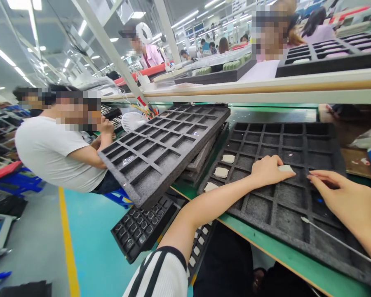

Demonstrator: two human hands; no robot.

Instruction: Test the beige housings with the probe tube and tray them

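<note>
My left hand reaches across a black foam tray with square compartments. Its thumb and fingers are closed on a small off-white, flat block. To the right, my right hand is over the same tray, thumb and forefinger pinched together; anything between the tips is too small to make out. Below it, a thin white cable with a small plug at its end crosses the tray toward the lower right. Similar off-white blocks sit in compartments along the tray's left side.
Another foam tray lies tilted on stacked trays to the left. Lower down is a smaller black tray of pieces. A shelf edge runs across above the green bench. A co-worker in a white shirt sits at left, near a white fan.
</note>
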